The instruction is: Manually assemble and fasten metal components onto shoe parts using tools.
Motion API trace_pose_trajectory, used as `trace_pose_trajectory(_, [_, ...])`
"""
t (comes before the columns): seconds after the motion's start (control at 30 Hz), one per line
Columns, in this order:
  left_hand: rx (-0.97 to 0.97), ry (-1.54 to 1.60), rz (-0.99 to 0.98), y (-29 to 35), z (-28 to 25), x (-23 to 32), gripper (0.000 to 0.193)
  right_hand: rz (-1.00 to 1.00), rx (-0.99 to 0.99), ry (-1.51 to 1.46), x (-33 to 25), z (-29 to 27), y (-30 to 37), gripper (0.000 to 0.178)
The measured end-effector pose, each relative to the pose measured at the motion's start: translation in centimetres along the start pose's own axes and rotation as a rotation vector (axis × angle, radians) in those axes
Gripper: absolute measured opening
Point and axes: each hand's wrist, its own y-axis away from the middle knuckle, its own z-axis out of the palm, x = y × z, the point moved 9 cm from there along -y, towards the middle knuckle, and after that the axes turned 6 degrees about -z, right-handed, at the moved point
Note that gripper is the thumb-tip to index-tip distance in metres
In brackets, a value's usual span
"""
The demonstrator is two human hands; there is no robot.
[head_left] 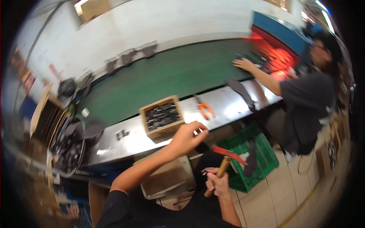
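My right hand (218, 184) is closed round the wooden handle of a hammer (225, 165) with a red head. Something small and pale shows by its fingertips, too unclear to name. My left hand (190, 136) is raised in front of the workbench, fingers curled and pinched together; whatever they may hold is hidden. Just below it is a dark piece (201, 147) that I cannot make out. Close beyond the left hand stands a wooden box (146, 123) of small black parts (162, 114).
Orange-handled pliers (205, 109), a dark insole-shaped piece (240, 92) and small black parts (121, 134) lie on the metal ledge (131, 142). Behind runs a green conveyor belt (171, 72). A green crate (268, 152) stands at right. A co-worker (310, 95) reaches over the belt.
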Motion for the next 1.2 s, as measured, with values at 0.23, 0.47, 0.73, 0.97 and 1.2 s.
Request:
trace_pose_trajectory(0.23, [0.067, -0.187, 0.297, -16.7, 15.9, 0.9, 0.048, 0.032, -0.012, -0.260, 1.8, -3.8, -0.2, 0.017])
trace_pose_trajectory(0.47, [0.243, -0.121, 0.231, -23.6, 25.6, 0.2, 0.048, 0.049, -0.013, -0.191, 3.3, -4.8, -0.1, 0.022])
trace_pose_trajectory(0.73, [0.138, -0.517, 0.570, -11.7, 15.4, 7.6, 0.022, -0.095, 0.174, -0.225, 1.9, -6.8, 0.0, 0.012])
trace_pose_trajectory(0.97, [0.539, -0.340, 0.298, 7.2, -9.7, 6.6, 0.033, -0.175, 0.073, 0.005, -0.4, -3.5, -0.2, 0.015])
trace_pose_trajectory(1.2, [0.451, 0.192, -0.144, 18.5, -8.9, -6.2, 0.025, -0.353, -0.123, 0.399, -5.1, 7.0, -1.8, 0.015])
